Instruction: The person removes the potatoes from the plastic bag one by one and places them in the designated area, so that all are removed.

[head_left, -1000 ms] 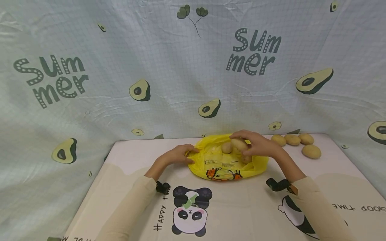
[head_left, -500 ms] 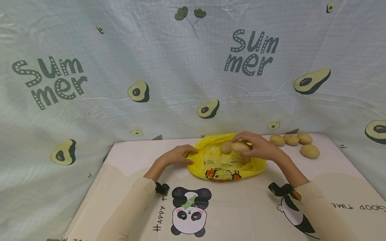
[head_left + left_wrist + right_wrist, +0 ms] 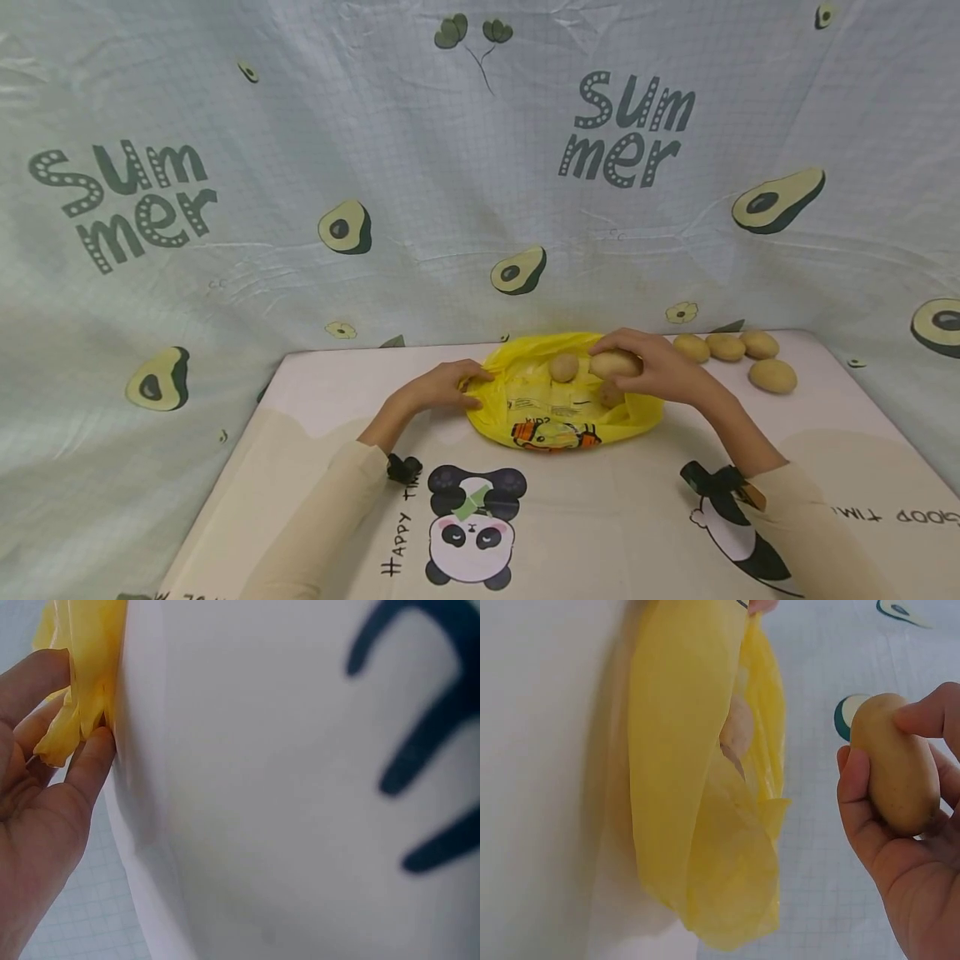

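A yellow plastic bag [image 3: 489, 421] lies on the table with its mouth spread. My left hand [image 3: 441, 387] pinches the bag's left edge; in the left wrist view, thumb and fingers are around the gathered yellow plastic [image 3: 96, 652]. Over the right part of the mouth, my right hand [image 3: 662, 367] grips an oblong potato [image 3: 896, 766], held clear of the bag in the right wrist view. Inside the bag sit a small round potato [image 3: 564, 367] and another potato [image 3: 611, 393] partly under the right hand. The bag's deeper contents are hidden.
Several loose potatoes [image 3: 773, 377] lie at the table's back right corner. A printed cloth with pandas covers the table [image 3: 585, 517]. Directly behind the table's back edge hangs a pale curtain [image 3: 420, 208] with avocado prints.
My right hand has moved slightly right, carrying the potato, which has turned from tilted to nearly level. The small round potato shows more fully. My left hand stays on the bag's edge.
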`<state>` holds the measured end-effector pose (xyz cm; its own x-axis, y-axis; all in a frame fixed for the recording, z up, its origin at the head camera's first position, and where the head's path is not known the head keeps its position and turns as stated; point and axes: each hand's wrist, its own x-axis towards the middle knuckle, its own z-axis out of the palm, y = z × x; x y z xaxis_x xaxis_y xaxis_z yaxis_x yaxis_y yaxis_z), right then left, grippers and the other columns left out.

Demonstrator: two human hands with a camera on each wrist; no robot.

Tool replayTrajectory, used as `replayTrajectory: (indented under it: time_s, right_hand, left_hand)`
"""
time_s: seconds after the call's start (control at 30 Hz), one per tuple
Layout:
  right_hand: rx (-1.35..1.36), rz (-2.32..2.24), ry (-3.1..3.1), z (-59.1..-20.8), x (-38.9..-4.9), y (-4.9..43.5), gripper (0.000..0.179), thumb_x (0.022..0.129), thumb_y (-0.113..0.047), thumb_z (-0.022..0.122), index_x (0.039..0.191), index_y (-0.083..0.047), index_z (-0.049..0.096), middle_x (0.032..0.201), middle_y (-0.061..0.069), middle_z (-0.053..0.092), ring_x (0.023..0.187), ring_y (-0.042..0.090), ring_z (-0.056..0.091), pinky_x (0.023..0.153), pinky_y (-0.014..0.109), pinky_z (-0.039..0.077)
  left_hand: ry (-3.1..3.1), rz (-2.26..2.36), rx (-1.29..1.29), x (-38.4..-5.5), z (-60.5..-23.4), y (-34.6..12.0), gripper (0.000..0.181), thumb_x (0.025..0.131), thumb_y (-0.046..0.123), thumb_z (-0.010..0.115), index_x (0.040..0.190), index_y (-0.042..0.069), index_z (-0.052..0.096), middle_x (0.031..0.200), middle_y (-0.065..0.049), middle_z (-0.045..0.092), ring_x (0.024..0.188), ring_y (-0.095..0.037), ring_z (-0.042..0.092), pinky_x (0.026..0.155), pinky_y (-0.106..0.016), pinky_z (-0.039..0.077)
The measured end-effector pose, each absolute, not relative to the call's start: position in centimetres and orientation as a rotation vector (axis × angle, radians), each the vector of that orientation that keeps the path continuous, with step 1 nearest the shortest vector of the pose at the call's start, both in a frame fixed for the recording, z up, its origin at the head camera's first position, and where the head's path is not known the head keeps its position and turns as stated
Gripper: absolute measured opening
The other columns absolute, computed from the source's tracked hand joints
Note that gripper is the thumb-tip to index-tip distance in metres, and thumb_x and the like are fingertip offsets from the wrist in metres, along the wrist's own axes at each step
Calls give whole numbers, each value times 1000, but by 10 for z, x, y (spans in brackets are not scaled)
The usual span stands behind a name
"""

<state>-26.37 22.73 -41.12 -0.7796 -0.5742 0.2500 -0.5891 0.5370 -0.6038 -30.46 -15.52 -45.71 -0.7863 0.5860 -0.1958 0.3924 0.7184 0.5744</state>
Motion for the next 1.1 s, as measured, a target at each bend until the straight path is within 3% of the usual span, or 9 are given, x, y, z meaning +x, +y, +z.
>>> replayTrajectory:
  time_s: [0.47,0.73,1.1]
  right_hand:
    - [1026,1039,-2725,-412,-259,238,42,84,-4,76,124,-13,69,123,3,67,95,18,59,78,32,53]
    - [951,1041,-2737,-411,-256,241,37,87,-23,82,122,-20,71,122,0,68,96,16,61,77,31,55]
    - [909,953,-2655,-410,-251,247,41,83,-24,86,121,-18,74,120,-1,69,99,15,64,78,27,55]
  left_hand:
    - [2566,720,770,-304,-458,-155,48,93,17,74,139,12,63,147,-8,55,139,-29,46,119,-46,34]
    - [2563,729,753,-303,-457,-155,48,93,18,74,139,13,63,148,-7,54,140,-28,45,120,-45,34]
    - [2559,729,764,-303,-458,-157,47,94,18,73,140,14,62,148,-7,53,140,-28,45,119,-46,34]
